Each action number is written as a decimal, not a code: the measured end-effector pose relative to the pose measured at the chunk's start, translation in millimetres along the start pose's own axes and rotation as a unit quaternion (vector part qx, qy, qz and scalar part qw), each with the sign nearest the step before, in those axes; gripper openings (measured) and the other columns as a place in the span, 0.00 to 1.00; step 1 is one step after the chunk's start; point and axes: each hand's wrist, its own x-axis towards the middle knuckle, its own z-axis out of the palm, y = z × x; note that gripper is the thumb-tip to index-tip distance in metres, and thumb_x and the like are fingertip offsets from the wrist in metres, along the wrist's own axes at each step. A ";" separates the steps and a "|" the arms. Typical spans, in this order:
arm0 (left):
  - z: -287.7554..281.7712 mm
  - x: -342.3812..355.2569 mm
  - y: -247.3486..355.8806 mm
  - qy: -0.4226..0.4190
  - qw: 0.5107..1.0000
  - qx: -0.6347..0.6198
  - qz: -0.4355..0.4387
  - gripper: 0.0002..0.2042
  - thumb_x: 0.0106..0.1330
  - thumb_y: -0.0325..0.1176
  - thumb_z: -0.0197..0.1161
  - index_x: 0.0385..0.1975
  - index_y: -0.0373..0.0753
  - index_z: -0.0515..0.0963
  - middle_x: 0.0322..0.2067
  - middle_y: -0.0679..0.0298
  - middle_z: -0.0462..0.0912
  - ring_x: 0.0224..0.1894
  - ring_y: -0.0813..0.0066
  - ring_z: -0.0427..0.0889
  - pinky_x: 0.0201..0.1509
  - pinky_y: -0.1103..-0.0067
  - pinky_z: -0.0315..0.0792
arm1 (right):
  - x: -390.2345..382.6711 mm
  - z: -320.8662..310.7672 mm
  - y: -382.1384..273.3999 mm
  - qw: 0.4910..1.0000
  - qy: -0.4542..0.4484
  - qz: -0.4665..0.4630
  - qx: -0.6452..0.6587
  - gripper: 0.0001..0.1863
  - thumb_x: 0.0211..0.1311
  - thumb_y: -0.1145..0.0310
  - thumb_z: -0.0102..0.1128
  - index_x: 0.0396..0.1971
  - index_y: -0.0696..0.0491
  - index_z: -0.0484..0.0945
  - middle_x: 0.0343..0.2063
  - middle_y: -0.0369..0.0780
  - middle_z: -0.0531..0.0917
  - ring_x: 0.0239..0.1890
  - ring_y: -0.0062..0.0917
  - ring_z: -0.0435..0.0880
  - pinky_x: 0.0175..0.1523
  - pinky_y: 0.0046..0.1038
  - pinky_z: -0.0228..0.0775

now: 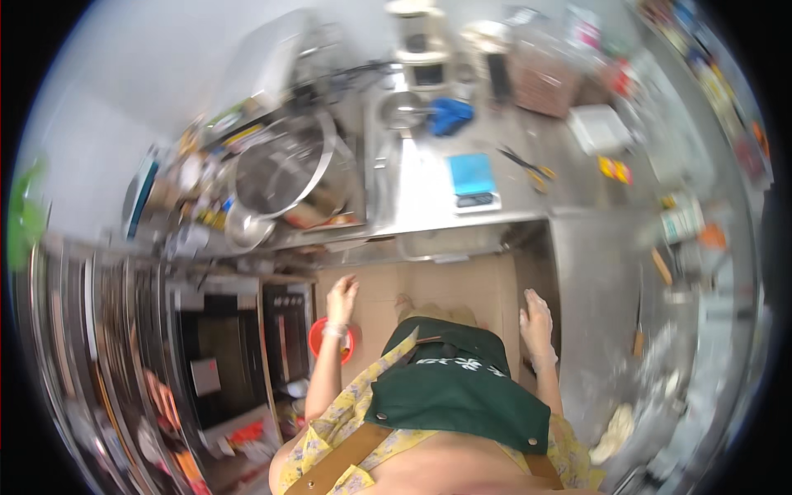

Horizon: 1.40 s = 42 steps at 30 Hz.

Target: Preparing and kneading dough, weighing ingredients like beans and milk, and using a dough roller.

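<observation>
My left hand point(342, 300) hangs above the floor in front of the counter, its fingers curled in, with nothing seen in it. Below it stands a small red bucket point(317, 338). My right hand point(536, 320) is held at the left edge of the right-hand steel counter, fingers loosely stretched and holding nothing. Clear plastic gloves seem to cover both hands. On the counter ahead lie a kitchen scale point(476, 200) with a blue top, scissors point(528, 162) with yellow handles and a crumpled blue cloth-like item point(450, 116). The picture is somewhat blurred.
A big metal pot point(323, 169) sits at the counter's left, near a metal bowl point(247, 227). Farther back are a cream appliance point(417, 45), a brown bagged package point(540, 78) and a white tray point(600, 129). An oven point(219, 346) and racks point(99, 330) stand left.
</observation>
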 end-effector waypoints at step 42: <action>32.5 -84.0 -79.9 0.225 0.704 -0.468 -0.485 0.24 0.63 0.35 0.62 0.58 0.39 0.65 0.53 0.58 0.73 0.53 0.64 0.76 0.50 0.68 0.77 | 180.4 65.9 -130.3 0.937 -0.280 -0.205 0.039 0.19 0.56 0.71 0.57 0.49 0.57 0.73 0.41 0.49 0.80 0.45 0.44 0.78 0.49 0.41 0.71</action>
